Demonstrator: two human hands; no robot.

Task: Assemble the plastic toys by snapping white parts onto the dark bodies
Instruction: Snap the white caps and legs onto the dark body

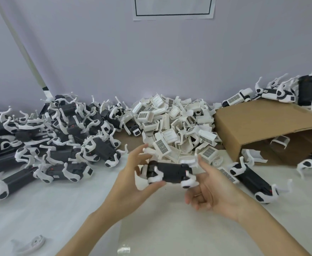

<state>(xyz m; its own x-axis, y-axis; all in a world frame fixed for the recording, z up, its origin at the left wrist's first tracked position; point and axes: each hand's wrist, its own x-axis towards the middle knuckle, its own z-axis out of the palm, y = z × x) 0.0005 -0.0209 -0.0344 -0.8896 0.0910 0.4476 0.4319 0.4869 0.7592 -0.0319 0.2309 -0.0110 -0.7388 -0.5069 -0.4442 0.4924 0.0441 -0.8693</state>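
A dark toy body (170,172) with white legs is held above the table at the centre. My left hand (133,182) grips its left end, thumb underneath and fingers over the top. My right hand (212,189) holds its right end, index finger and thumb around the white legs there, the other fingers curled. A pile of loose white parts (177,126) lies just behind the toy. Another dark toy (253,180) lies on the table to the right.
A heap of dark toys with white legs (49,137) fills the left side. A tipped cardboard box (266,130) lies at the right, with more toys (280,93) behind it. A single white leg piece (31,244) rests near the front left edge.
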